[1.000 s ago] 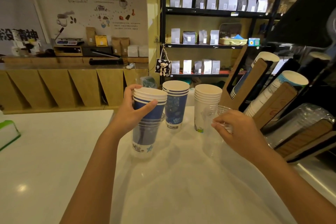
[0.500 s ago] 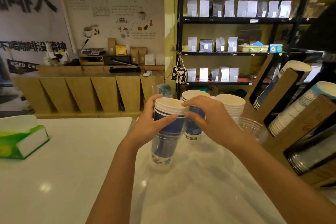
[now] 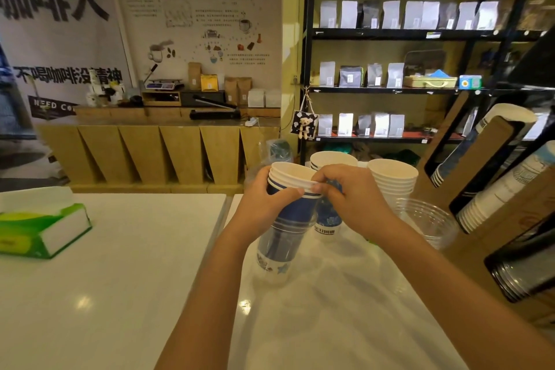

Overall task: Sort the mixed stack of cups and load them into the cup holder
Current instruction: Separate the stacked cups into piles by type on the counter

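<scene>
A mixed stack (image 3: 286,219) of blue paper cups nested in clear plastic cups stands on the white counter (image 3: 120,279). My left hand (image 3: 264,201) grips its upper part. My right hand (image 3: 345,198) pinches the rims of the top cups. Behind stand a blue paper stack (image 3: 329,221), a white paper stack (image 3: 393,180) and clear cups (image 3: 426,221). The slanted cardboard cup holder (image 3: 492,156) at the right holds blue, white and clear cups in its slots.
A green tissue box (image 3: 42,225) lies on the counter at the left. A seam splits the counter just left of the cups. Black shelves (image 3: 390,87) with coffee bags stand behind, and a wooden sideboard (image 3: 159,153) runs along the far wall.
My right hand let go of a clear cup near the holder, moved left to the mixed stack and now pinches its top rims. The stack has tilted slightly; the view shifted left.
</scene>
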